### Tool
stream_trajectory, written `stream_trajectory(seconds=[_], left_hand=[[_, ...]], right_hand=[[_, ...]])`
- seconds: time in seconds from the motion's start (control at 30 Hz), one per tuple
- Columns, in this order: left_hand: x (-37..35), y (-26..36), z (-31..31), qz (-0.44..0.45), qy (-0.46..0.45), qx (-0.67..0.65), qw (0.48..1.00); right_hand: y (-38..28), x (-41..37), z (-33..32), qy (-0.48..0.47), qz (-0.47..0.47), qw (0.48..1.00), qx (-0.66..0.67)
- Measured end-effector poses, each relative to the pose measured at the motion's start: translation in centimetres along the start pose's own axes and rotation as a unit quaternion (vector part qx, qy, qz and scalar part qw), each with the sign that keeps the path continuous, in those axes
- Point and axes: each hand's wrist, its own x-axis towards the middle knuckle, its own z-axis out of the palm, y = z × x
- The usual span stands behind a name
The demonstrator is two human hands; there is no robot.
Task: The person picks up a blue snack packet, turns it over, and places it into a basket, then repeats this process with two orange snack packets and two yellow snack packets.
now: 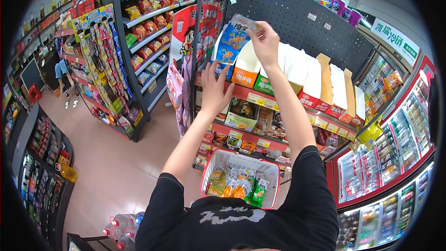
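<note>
My right hand [265,42] is raised and grips the top edge of a blue snack bag [231,41], held up against the wire rack [204,32]. Below it my left hand [213,88] reaches up with fingers spread, its fingertips near the bag's bottom and touching the rack's side. Open cardboard snack boxes [297,76] line the red shelf just behind both hands. A red and white shopping basket [239,176] holding several snack packets hangs below my arms, in front of my black shirt.
Shelves of snack packets [148,23] run along the aisle on the left. Glass-door drink coolers [395,148] stand at the right. A person [62,72] stands far down the left aisle. Bottled water packs [123,227] sit on the tan floor.
</note>
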Motion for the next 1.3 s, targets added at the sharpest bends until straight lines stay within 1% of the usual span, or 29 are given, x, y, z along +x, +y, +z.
stream_trajectory(seconds=[0.07, 0.1, 0.17, 0.2, 0.33, 0.43, 0.47, 0.57, 0.6, 0.63, 0.7, 0.77, 0.8, 0.83, 0.9, 0.93, 0.97, 1.03, 1.07, 1.1, 1.13, 1.17, 1.2, 1.23, 1.27, 1.3], left_hand=[[0.1, -0.2, -0.1, 0.007, -0.003, 0.021, 1.0], [0.3, -0.3, -0.1, 0.014, -0.007, 0.023, 1.0], [0.5, -0.7, -0.1, 0.026, -0.017, 0.028, 0.999], [0.5, -0.7, -0.3, 0.028, -0.019, 0.038, 0.999], [0.5, -0.8, -0.4, 0.03, -0.023, 0.016, 0.999], [0.4, -0.7, -0.2, 0.03, -0.021, 0.016, 0.999], [0.4, -0.7, -0.3, 0.031, -0.023, 0.016, 0.999], [0.2, -0.9, -0.1, 0.038, -0.039, 0.019, 0.998], [0.0, -0.8, -0.2, 0.038, -0.037, 0.017, 0.998], [-0.5, -0.6, -0.2, 0.038, -0.037, 0.014, 0.999], [-2.0, -0.3, 0.0, 0.022, -0.018, 0.002, 1.0], [-5.1, -0.4, 1.0, -0.027, -0.028, -0.074, 0.996], [-7.0, -0.1, 1.3, -0.023, -0.028, -0.055, 0.998], [-9.3, -0.1, 1.8, -0.046, -0.051, -0.07, 0.995], [-14.5, -0.4, 3.5, -0.091, -0.093, -0.097, 0.987], [-17.2, 0.0, 4.3, -0.167, -0.124, -0.178, 0.962], [-20.0, -0.1, 5.0, -0.169, -0.169, -0.142, 0.961], [-26.4, -0.8, 6.1, -0.166, -0.252, -0.068, 0.951], [-30.1, -1.3, 6.6, -0.2, -0.293, -0.049, 0.934], [-34.0, -1.6, 7.0, -0.233, -0.333, -0.029, 0.913], [-37.7, -1.9, 7.2, -0.274, -0.418, 0.025, 0.866], [-40.6, -1.9, 6.9, -0.311, -0.497, 0.079, 0.806], [-42.2, -1.5, 6.1, -0.329, -0.551, 0.1, 0.76], [-43.3, -1.2, 5.4, -0.345, -0.603, 0.121, 0.709], [-44.4, -1.1, 4.7, -0.325, -0.609, 0.119, 0.714], [-45.4, -1.1, 3.8, -0.306, -0.615, 0.115, 0.718]], right_hand=[[0.8, 0.2, 1.3, -0.007, -0.007, 0.999, -0.035], [1.3, 0.2, 1.9, -0.03, 0.032, 0.998, -0.038], [2.1, 0.0, 2.7, -0.06, 0.045, 0.993, -0.092], [2.1, 0.0, 2.9, -0.096, 0.068, 0.985, -0.125], [4.4, -1.2, 3.9, -0.098, -0.007, 0.953, -0.286], [4.7, -1.6, 3.8, -0.043, 0.036, 0.96, -0.275], [4.9, -1.7, 3.8, -0.042, 0.056, 0.962, -0.262], [6.9, -1.7, 3.2, -0.011, 0.008, 0.982, -0.191], [5.9, -1.9, 2.5, -0.016, 0.023, 0.991, -0.131], [6.1, -2.2, 1.9, 0.015, -0.034, 0.99, -0.133], [2.7, -3.5, -0.3, 0.009, -0.03, 0.996, -0.078], [1.1, -5.6, -2.5, -0.006, -0.059, 0.997, -0.047], [0.2, -6.9, -3.6, -0.02, -0.057, 0.998, -0.032], [-0.2, -8.4, -4.5, -0.01, -0.075, 0.996, -0.047], [-0.8, -12.5, -6.6, -0.005, -0.06, 0.997, -0.056], [-1.2, -15.1, -7.5, -0.006, -0.032, 0.997, -0.063], [-0.7, -17.8, -8.1, -0.01, -0.033, 0.997, -0.075], [-0.2, -24.1, -9.1, -0.058, -0.008, 0.992, -0.11], [0.4, -27.7, -9.5, -0.101, 0.047, 0.987, -0.113], [0.0, -30.6, -9.9, -0.155, 0.088, 0.973, -0.149], [0.9, -34.1, -10.5, -0.216, 0.121, 0.958, -0.143], [1.2, -37.3, -11.0, -0.268, 0.184, 0.935, -0.143], [1.3, -40.6, -11.4, -0.319, 0.245, 0.905, -0.139], [1.9, -44.4, -12.0, -0.354, 0.264, 0.886, -0.141], [2.4, -47.8, -12.7, -0.388, 0.282, 0.866, -0.141], [2.3, -50.3, -13.4, -0.461, 0.352, 0.8, -0.156]])
